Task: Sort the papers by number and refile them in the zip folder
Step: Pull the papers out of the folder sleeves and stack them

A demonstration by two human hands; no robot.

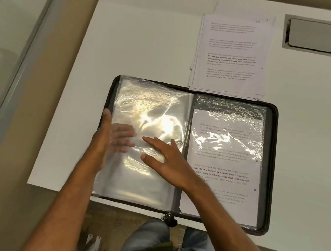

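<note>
Our right hand [167, 160] lies flat, fingers spread, on empty clear sleeves [149, 123]; our left hand [113, 136] slips under them, grip unclear. The zip folder [271, 163] lies open on the surface [142, 35]. One page [224, 160] is filed; the paper stack [232, 53] waits at one o'clock.

Open zip folder [271, 163] on the desk [151, 43] at its near edge, stack of papers [232, 53] just behind its right half, one sheet [223, 162] in the right sleeve, both hands on the left sleeves [152, 106], left hand [104, 137] partly under them, right hand [166, 158] on top.
</note>
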